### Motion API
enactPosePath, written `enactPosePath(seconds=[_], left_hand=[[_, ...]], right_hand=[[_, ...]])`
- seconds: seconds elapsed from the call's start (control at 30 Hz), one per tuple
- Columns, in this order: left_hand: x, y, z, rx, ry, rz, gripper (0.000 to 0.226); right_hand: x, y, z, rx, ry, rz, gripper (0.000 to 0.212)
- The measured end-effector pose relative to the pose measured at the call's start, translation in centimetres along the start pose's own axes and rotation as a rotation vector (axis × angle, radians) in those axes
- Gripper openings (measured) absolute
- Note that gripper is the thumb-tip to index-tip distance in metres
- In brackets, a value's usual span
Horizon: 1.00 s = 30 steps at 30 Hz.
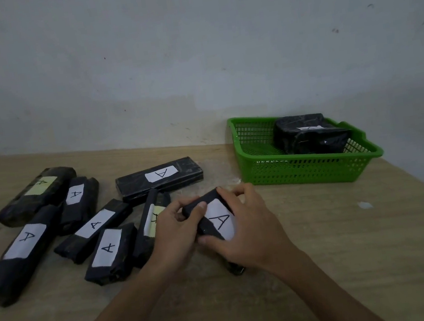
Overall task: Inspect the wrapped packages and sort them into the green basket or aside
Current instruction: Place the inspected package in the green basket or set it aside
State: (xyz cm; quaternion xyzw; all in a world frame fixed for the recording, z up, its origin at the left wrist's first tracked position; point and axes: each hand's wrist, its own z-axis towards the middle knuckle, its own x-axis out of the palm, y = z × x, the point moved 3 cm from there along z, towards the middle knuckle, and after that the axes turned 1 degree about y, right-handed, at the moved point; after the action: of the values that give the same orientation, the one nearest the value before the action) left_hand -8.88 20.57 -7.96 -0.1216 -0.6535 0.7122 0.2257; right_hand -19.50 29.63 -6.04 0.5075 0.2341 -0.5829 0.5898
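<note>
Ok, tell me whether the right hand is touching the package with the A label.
Touching. The head view shows the right hand wrapped around the package, fingers over its far edge and thumb under the label.

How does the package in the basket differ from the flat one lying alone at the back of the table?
The package in the basket is short and blocky; the flat package is long and thin. The first sits inside the green basket, the second lies on the table, unsorted. The flat one's label plainly reads A; the basket one's label is too foreshortened to read. Both are wrapped in black with a white label on top.
</note>
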Motion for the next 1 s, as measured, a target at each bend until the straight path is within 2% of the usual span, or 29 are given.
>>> enactPosePath(seconds=[0.1, 0.2, 0.27, 0.4, 0.5, 0.57, 0.7, 0.83, 1.0], left_hand=[[1.1, 0.3, -0.1, -0.066, 0.041, 0.006, 0.017], [3.1, 0.4, 0.0, -0.113, 0.171, 0.006, 0.036], [4.6, 0.4, 0.1, -0.018, 0.256, 0.205, 0.042], [7.6, 1.5, 0.3, 0.338, 0.392, 0.829, 0.038], [9.7, 3.1, 0.3, 0.438, 0.467, 1.119, 0.042], [10.4, 3.8, 0.2, 0.490, 0.442, 1.233, 0.044], [10.5, 4.2, 0.1, 0.539, 0.396, 1.249, 0.066], [10.5, 4.2, 0.0, 0.530, 0.404, 1.229, 0.068], [10.0, 3.3, -0.3, 0.484, 0.413, 1.128, 0.034]], right_hand=[[-0.2, -0.6, -0.3, -0.024, -0.062, -0.131, 0.090], [-1.4, -2.7, -0.6, 0.061, -0.077, -0.128, 0.088], [-2.6, -5.0, -1.2, 0.133, -0.123, -0.124, 0.085], [-5.6, -10.9, -2.8, 0.328, -0.232, -0.140, 0.072], [-7.7, -15.2, -4.2, 0.506, -0.270, -0.169, 0.057], [-8.6, -17.7, -5.2, 0.604, -0.292, -0.177, 0.050], [-8.8, -21.1, -6.7, 0.741, -0.222, -0.144, 0.048], [-7.9, -22.1, -7.1, 0.811, -0.122, -0.057, 0.047], [-8.3, -20.5, -7.0, 0.751, -0.074, -0.210, 0.062]])
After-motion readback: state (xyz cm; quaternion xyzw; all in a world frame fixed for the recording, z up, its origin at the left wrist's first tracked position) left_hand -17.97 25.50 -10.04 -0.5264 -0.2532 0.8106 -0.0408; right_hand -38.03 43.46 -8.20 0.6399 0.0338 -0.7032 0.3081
